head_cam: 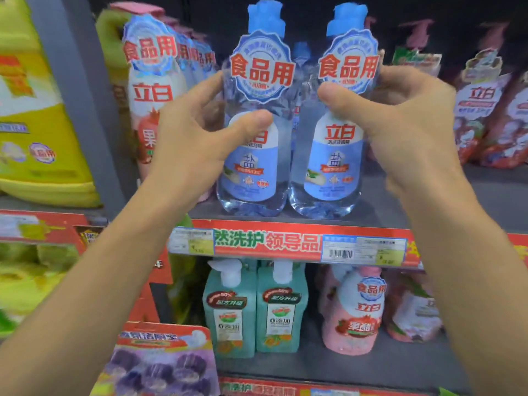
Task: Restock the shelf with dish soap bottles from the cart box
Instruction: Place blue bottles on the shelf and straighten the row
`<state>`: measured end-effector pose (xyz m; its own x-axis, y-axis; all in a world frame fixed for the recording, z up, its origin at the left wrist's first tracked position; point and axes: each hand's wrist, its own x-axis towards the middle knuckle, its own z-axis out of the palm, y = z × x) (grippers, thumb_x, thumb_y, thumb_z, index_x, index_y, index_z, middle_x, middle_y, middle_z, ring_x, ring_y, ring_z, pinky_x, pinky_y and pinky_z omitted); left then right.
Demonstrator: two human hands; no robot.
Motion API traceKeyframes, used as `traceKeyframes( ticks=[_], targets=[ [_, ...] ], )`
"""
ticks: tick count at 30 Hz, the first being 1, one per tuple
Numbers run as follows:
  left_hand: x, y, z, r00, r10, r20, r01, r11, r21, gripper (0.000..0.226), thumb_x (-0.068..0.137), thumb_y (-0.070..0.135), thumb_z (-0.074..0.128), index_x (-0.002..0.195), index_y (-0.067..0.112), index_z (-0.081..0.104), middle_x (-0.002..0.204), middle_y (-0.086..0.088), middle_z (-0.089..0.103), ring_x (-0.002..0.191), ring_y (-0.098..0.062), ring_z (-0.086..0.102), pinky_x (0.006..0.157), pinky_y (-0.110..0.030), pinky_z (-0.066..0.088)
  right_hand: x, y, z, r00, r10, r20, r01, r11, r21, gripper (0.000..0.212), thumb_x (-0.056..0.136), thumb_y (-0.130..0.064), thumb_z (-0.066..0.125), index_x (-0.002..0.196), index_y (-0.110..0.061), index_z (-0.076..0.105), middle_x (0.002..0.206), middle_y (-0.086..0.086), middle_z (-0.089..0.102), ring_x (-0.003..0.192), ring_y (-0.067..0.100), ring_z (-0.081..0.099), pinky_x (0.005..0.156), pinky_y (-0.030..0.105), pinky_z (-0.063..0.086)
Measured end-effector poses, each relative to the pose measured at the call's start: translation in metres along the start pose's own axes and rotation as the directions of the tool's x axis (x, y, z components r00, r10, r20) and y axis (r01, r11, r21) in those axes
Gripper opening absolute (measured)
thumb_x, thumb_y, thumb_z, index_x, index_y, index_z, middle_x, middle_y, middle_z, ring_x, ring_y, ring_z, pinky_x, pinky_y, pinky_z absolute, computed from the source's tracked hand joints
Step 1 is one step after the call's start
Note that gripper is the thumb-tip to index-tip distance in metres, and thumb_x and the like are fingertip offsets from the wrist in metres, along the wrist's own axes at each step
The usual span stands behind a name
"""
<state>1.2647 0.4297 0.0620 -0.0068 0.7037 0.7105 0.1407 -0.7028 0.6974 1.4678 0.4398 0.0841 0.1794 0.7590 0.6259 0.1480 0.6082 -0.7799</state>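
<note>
Clear plastic meets curled fingers on both sides: the left hand (pixel 197 135) grips the left dish soap bottle (pixel 253 155), thumb across its label, and the right hand (pixel 400 121) grips the right dish soap bottle (pixel 333 164) likewise. Both blue-capped bottles stand upright, touching side by side, on the grey shelf (pixel 428 207) just behind its red price strip (pixel 268 241). Teal pump bottles (pixel 257 310) occupy the tier below.

You have two clear dish soap bottles upright, side by side on the shelf (pixel 428 218) near its front edge. The left bottle (pixel 251 155) and the right bottle (pixel 331 161) each have a blue cap, a blue and white label and a round neck tag with red characters.
</note>
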Motion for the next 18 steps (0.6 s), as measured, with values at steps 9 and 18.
traceKeyframes(
  ticks=[9, 18],
  targets=[
    [-0.003, -0.007, -0.008, 1.0, 0.014, -0.014, -0.014, 1.0, 0.025, 0.045, 0.091, 0.019, 0.069, 0.131, 0.009, 0.051, 0.12, -0.002, 0.07, 0.109, -0.018, 0.068, 0.094, -0.041, 0.055, -0.013, -0.012, 0.008, 0.998, -0.059, -0.007, 0.058, 0.99, -0.128, 0.043, 0.068, -0.045, 0.088, 0.098, -0.023, 0.068, 0.09, -0.012, 0.076, 0.081, 0.006, 0.074, 0.064, 0.031, 0.059],
    [-0.016, -0.011, 0.005, 0.992, 0.021, -0.126, -0.008, 0.995, 0.102, 0.055, 0.093, 0.022, 0.065, 0.139, 0.01, 0.036, 0.126, 0.0, 0.067, 0.112, -0.013, 0.066, 0.095, -0.044, 0.054, -0.019, 0.004, 0.001, 0.996, -0.08, -0.037, 0.073, 0.984, -0.163, 0.046, 0.073, -0.044, 0.084, 0.108, -0.023, 0.062, 0.1, -0.012, 0.073, 0.092, 0.001, 0.068, 0.085, 0.03, 0.056]
  ],
)
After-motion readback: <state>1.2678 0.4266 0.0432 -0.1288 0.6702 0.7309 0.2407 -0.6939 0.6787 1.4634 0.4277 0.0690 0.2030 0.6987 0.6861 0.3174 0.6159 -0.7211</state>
